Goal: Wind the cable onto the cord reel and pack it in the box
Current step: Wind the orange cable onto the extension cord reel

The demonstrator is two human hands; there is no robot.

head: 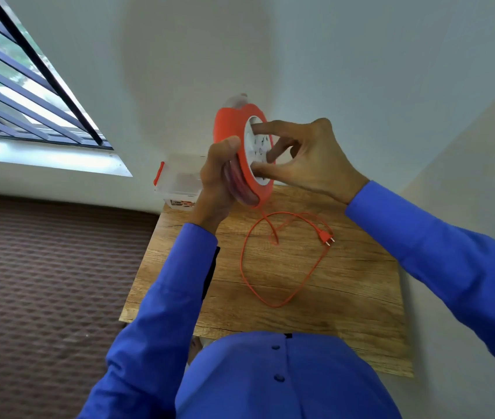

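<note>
An orange cord reel point(227, 125) with a white socket face is held upright above the wooden table point(346, 297). My left hand point(217, 179) grips its rim from the left, thumb on the edge. The fingertips of my right hand point(306, 158) are pinched on the white centre. Part of the orange cable is wound inside the reel. The rest of the cable point(246, 267) hangs down and lies in a loose loop on the table, ending in an orange plug point(325, 238). A clear plastic box point(179, 179) with an orange latch stands at the table's far left corner, partly hidden by my left hand.
White walls meet in a corner just behind and to the right of the table. A barred window point(22, 86) is at the upper left. Brown patterned carpet point(43, 282) covers the floor left of the table.
</note>
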